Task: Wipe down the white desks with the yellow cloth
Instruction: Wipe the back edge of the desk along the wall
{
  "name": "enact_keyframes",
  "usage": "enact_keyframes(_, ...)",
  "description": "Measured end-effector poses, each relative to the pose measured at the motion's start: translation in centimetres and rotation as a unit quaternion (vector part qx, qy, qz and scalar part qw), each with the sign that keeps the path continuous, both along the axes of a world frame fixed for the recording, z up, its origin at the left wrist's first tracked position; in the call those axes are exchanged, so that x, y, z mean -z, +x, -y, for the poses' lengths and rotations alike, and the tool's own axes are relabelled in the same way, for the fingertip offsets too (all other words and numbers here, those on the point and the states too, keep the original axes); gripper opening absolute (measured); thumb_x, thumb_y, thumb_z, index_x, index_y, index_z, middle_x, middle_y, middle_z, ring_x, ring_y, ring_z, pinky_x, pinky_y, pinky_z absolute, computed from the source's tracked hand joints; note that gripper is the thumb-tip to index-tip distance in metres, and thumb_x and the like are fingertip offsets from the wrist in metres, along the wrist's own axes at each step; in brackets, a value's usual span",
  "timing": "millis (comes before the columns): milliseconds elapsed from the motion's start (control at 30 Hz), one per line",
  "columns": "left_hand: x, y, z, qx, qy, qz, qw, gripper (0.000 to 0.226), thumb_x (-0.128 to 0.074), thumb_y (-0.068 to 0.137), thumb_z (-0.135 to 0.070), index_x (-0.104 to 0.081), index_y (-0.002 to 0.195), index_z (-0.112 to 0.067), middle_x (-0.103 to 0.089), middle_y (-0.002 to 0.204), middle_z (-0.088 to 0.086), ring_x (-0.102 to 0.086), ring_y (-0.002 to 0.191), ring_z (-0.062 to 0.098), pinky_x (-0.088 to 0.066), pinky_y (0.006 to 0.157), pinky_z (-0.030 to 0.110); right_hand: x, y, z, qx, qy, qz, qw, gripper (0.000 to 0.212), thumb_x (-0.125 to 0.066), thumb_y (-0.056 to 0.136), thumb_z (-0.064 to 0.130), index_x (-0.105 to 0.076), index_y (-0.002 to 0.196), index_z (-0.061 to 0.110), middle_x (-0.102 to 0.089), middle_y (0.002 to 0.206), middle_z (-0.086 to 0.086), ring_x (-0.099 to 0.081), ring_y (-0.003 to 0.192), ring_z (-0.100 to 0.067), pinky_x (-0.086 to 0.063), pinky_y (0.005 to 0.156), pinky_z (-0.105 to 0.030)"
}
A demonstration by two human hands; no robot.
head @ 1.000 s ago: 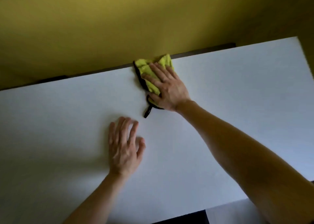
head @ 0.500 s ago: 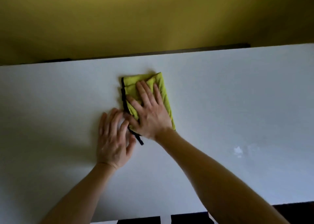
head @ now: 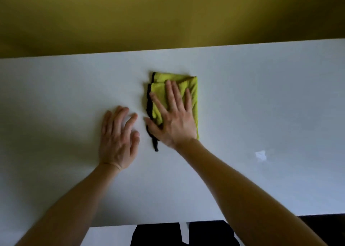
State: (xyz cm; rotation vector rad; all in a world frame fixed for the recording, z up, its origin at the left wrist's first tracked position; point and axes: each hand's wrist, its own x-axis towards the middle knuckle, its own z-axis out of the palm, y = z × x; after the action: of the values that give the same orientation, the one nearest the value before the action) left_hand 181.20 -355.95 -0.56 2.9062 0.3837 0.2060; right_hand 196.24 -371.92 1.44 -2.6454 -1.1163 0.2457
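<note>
Step in hand: the person is wiping the smooth white flat worktop [head: 261, 105] with the folded yellow fabric cloth with black trim [head: 192, 89], working the middle of the surface, a little back from the far edge
Doing it well: I'm judging that flat, even palm pressure and overlapping strokes are paying off here; the cloth is wanting to stay folded flat, not bunching, and the black loop trailing at its near left corner is needing an eye
Right hand: the right hand [head: 174, 122] is lying palm-down on the cloth, its fingers [head: 172, 92] straight and slightly spread, pressing rather than gripping; the thumb is lying at the cloth's black left edge
Left hand: the left hand [head: 117, 143] is resting on the bare worktop just beside the cloth, fingers loosely spread and a bit blurred, holding nothing, bracing as I'm reading it
Cloth position: it's sitting under the right palm, yellow showing beyond the fingertips and along the right side
Left to do: a small pale smudge [head: 261, 155] is showing to the right, well apart from the cloth, looking like a candidate for a pass
</note>
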Motion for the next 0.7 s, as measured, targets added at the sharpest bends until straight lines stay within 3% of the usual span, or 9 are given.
enact_keyframes(67,0.0,0.0,0.1,-0.004,0.003,-0.001,1.0,0.052,-0.054,0.1,-0.025,-0.061,0.147,-0.003,-0.046,0.162,0.025,-0.039,0.157,0.045,-0.026,0.128,0.067,0.4,0.7,1.7,-0.106,0.0,0.005,0.994,0.079,-0.051,0.102,0.065,-0.032,0.171,0.031,-0.013,0.18,-0.017,-0.01,0.168,-0.036,-0.009,0.133,-0.063)
enact_keyframes(133,0.0,0.0,0.2,-0.001,0.002,-0.002,1.0,0.054,-0.055,0.099,-0.026,-0.061,0.148,-0.004,-0.046,0.163,0.024,-0.039,0.157,0.044,-0.026,0.128,0.067,1.3,5.4,5.4,-0.115,-0.001,0.029,0.993,0.082,-0.058,0.097,0.06,-0.035,0.17,0.03,-0.019,0.18,-0.015,-0.016,0.167,-0.034,-0.011,0.134,-0.06)
enact_keyframes(267,-0.1,0.0,0.3,-0.005,0.001,-0.002,1.0,0.054,-0.056,0.099,-0.027,-0.06,0.148,-0.006,-0.045,0.164,0.023,-0.038,0.158,0.042,-0.024,0.13,0.066,1.1,14.2,12.6,0.104,-0.005,0.075,0.992,0.073,-0.055,0.102,0.057,-0.039,0.168,0.031,-0.027,0.177,-0.017,-0.023,0.165,-0.035,-0.014,0.134,-0.059)
enact_keyframes(367,-0.1,0.1,0.2,-0.007,0.006,-0.002,1.0,0.052,-0.057,0.099,-0.026,-0.06,0.147,-0.006,-0.045,0.163,0.022,-0.038,0.158,0.043,-0.024,0.129,0.066,1.5,11.3,9.9,0.193,0.013,0.071,0.978,0.079,-0.058,0.096,0.055,-0.042,0.167,0.025,-0.027,0.176,-0.022,-0.023,0.165,-0.041,-0.011,0.132,-0.066)
enact_keyframes(433,-0.1,0.0,0.2,-0.005,0.007,0.0,1.0,0.051,-0.055,0.1,-0.026,-0.061,0.147,-0.005,-0.046,0.162,0.023,-0.04,0.156,0.044,-0.025,0.129,0.066,1.1,4.3,5.5,0.137,0.043,0.055,0.988,0.083,-0.063,0.092,0.052,-0.044,0.166,0.019,-0.027,0.175,-0.024,-0.021,0.164,-0.044,-0.01,0.131,-0.069)
enact_keyframes(533,-0.1,0.1,0.1,-0.001,0.005,0.004,1.0,0.053,-0.051,0.101,-0.029,-0.061,0.146,-0.003,-0.048,0.16,0.023,-0.042,0.154,0.044,-0.027,0.128,0.066,-0.2,-5.3,0.8,-0.034,0.02,-0.018,0.999,0.083,-0.055,0.096,0.056,-0.036,0.17,0.023,-0.015,0.18,-0.019,-0.009,0.168,-0.035,-0.008,0.133,-0.062)
enact_keyframes(633,-0.2,0.1,0.2,0.004,0.01,0.012,1.0,0.05,-0.052,0.103,-0.027,-0.06,0.147,-0.004,-0.048,0.16,0.022,-0.042,0.155,0.043,-0.027,0.128,0.065,0.6,-3.9,2.2,-0.081,0.027,-0.013,0.996,0.084,-0.053,0.094,0.055,-0.035,0.17,0.025,-0.015,0.181,-0.015,-0.01,0.168,-0.032,-0.008,0.135,-0.058)
enact_keyframes(700,-0.2,0.2,0.3,0.003,0.013,0.018,1.0,0.048,-0.052,0.105,-0.026,-0.059,0.148,-0.006,-0.048,0.161,0.021,-0.041,0.156,0.042,-0.026,0.129,0.064,1.1,0.2,5.1,-0.046,0.032,0.015,0.998,0.083,-0.056,0.092,0.052,-0.04,0.168,0.024,-0.023,0.178,-0.016,-0.019,0.166,-0.035,-0.01,0.135,-0.057)
